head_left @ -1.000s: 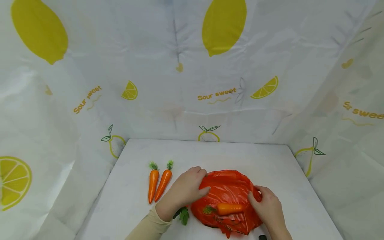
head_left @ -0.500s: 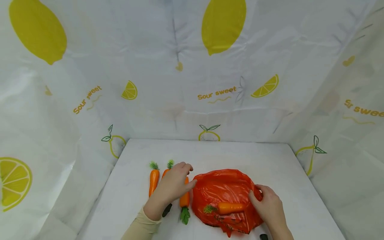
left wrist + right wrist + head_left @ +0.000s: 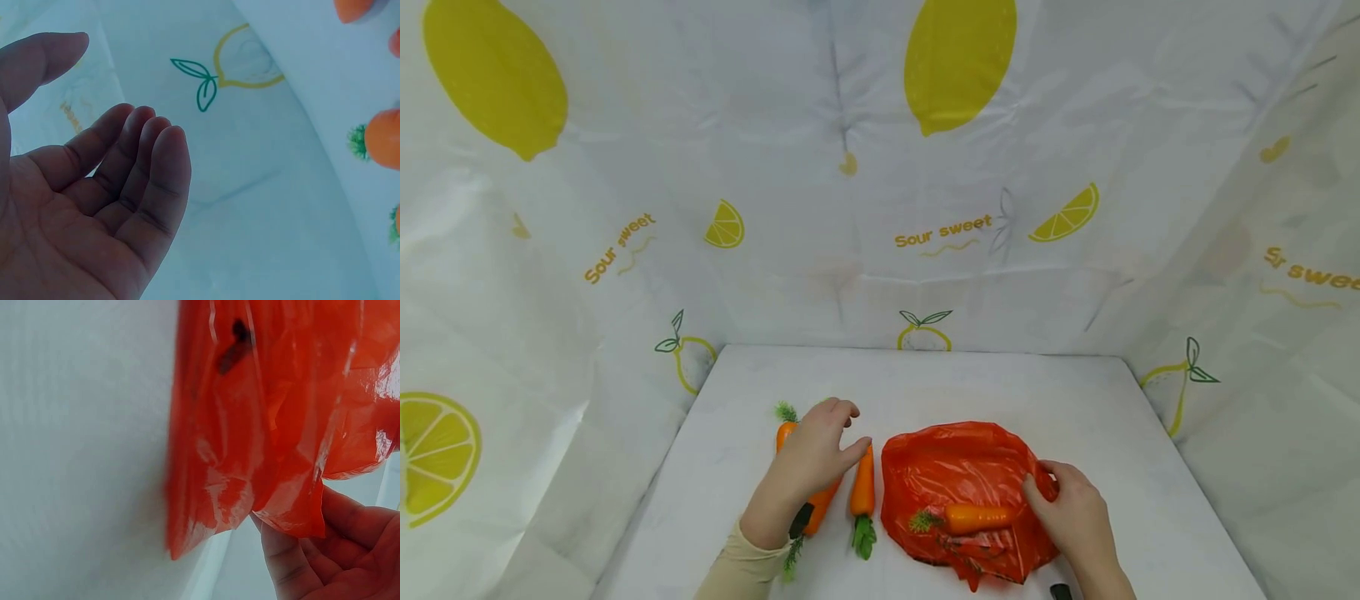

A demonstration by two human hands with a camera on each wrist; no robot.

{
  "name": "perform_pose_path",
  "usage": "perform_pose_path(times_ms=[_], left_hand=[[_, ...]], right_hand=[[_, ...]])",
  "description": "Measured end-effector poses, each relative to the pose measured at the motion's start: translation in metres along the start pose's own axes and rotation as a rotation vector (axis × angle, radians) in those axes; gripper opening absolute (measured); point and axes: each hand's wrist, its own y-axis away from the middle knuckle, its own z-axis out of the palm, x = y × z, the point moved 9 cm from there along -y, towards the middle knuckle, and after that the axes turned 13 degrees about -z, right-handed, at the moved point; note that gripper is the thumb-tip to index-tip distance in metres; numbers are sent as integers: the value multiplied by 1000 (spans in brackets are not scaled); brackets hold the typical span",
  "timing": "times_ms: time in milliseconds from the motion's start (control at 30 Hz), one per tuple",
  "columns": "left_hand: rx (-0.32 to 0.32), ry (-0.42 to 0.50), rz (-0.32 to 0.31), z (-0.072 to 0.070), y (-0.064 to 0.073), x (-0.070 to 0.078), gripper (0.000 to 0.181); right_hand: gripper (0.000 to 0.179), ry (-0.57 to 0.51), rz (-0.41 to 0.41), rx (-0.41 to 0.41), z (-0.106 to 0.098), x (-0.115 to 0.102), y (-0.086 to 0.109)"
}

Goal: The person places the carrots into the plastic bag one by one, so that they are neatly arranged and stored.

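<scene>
Lemon-print backdrop (image 3: 790, 125) reading "Sour sweet", right fingers (image 3: 284, 562) pinching red bag (image 3: 955, 462)

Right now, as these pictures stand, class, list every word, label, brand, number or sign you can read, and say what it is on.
"Sour sweet": left wall, slanting upward.
"Sour sweet": back wall.
"S... swee...": right wall, first word broken, end cut by the picture's edge.
Unreadable: orange lettering in the left wrist view, too blurred.
Unreadable: dark marks on the red bag; cannot tell whether they are writing.
</scene>
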Motion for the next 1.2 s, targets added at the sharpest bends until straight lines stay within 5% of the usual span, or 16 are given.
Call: perform_pose_path(times_ms=[533,1200], left_hand=[[57,-25,-141,-14,4,-40,40],[67,-7,-230,-23,5,-83,40]], right_hand=[[61,4,0,3,3,4,-2],[61,-1,4,6,3,6,-1]])
